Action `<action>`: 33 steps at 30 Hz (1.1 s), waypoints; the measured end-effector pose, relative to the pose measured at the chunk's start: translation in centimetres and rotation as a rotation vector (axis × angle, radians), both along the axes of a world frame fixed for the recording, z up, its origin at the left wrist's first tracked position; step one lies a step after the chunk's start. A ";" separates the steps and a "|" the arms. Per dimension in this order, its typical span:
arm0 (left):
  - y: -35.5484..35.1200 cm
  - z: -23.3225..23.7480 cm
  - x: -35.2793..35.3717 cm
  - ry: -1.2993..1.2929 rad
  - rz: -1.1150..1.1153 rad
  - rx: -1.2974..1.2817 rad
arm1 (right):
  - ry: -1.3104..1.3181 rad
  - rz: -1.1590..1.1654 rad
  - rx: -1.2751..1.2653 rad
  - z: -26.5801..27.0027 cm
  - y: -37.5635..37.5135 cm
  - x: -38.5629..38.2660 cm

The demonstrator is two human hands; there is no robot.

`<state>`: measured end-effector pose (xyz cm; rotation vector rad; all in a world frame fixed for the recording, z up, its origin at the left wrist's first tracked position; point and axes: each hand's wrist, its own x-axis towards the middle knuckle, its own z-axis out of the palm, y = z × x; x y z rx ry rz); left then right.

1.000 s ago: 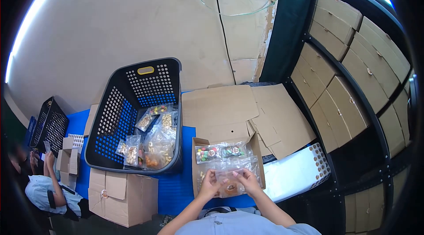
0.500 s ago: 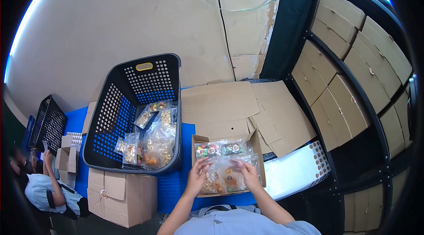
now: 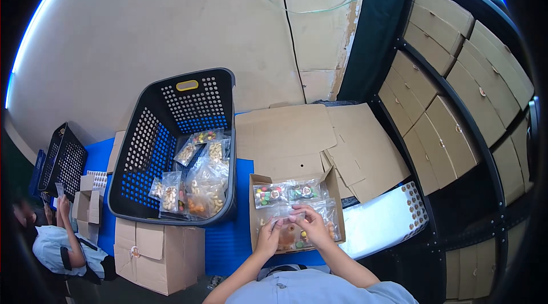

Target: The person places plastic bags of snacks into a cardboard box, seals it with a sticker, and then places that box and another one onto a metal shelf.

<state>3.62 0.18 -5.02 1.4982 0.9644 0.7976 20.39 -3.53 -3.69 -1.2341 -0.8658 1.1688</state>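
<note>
An open cardboard box [image 3: 256, 230] on the blue table holds several clear bags of colourful candies [image 3: 271, 192] and nuts. Over its middle, my left hand [image 3: 269, 235] pinches the top edge of a clear plastic bag [image 3: 288, 235] with orange pieces in it. My right hand [image 3: 311, 225] has its fingers closed on the same bag's top edge, close to my left hand. Bags at the box's right side lie partly beneath my right hand. The black perforated basket [image 3: 171, 219] left of the box contains more bags of nuts and candies [image 3: 206, 135].
Flat cardboard sheets [image 3: 285, 133] lie behind the box. A white sheet stack with round stickers [image 3: 377, 221] is at the right, beside shelves of cartons [image 3: 439, 138]. A closed carton [image 3: 160, 255] stands below the basket. Another person [image 3: 68, 244] works at far left.
My hands have come closer together over the box, and my right hand has moved left to the bag's top edge. More of the bags at the right of the box now shows.
</note>
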 end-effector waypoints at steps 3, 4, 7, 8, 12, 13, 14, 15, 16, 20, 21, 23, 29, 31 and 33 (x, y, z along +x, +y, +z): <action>0.1 -2.1 -0.2 0.004 0.034 -0.010 | 0.024 0.039 -0.023 0.3 -0.1 0.6; 0.2 -1.6 -0.3 -0.076 -0.013 -0.095 | 0.003 0.058 -0.024 0.2 -0.1 0.8; 0.1 0.5 -0.3 -0.143 0.016 -0.154 | 0.019 0.014 -0.106 0.3 -0.2 1.1; 0.2 1.0 -0.2 -0.132 0.092 -0.126 | 0.018 0.014 -0.105 0.5 -0.1 1.2; 1.2 0.5 -0.7 -0.152 0.000 0.101 | 0.056 -0.066 -0.082 2.8 -0.6 0.4; 0.7 0.7 -0.2 -0.082 -0.034 0.224 | 0.016 -0.034 -0.102 3.0 -0.6 -0.1; 0.1 1.0 0.6 -0.012 -0.067 0.349 | 0.016 -0.031 -0.101 2.9 -0.5 -0.5; -1.3 1.2 2.0 -0.179 0.056 0.195 | -0.140 0.007 0.041 2.7 -0.5 -1.0; -1.4 0.3 1.8 -0.180 0.058 0.198 | -0.296 0.045 0.185 2.3 -0.6 -1.5; -1.3 0.8 1.3 -0.315 0.035 -0.167 | -0.767 -0.237 0.163 2.0 -0.8 -1.4; -1.0 0.2 0.7 -0.189 -0.023 -0.140 | -0.846 -0.136 0.184 1.3 -0.9 -0.3; -0.9 0.0 0.3 -0.060 -0.081 -0.117 | -0.676 -0.013 0.154 0.4 -1.0 1.0; 0.4 -1.9 0.7 -0.118 -0.113 -0.044 | -0.363 0.167 -0.099 2.3 -0.9 2.5; 1.4 -1.7 0.9 -0.082 -0.198 -0.053 | -0.156 0.050 -0.047 0.6 -0.4 3.3; 2.6 -1.3 1.2 -0.134 -0.159 -0.091 | -0.066 -0.121 -0.078 0.1 0.0 4.8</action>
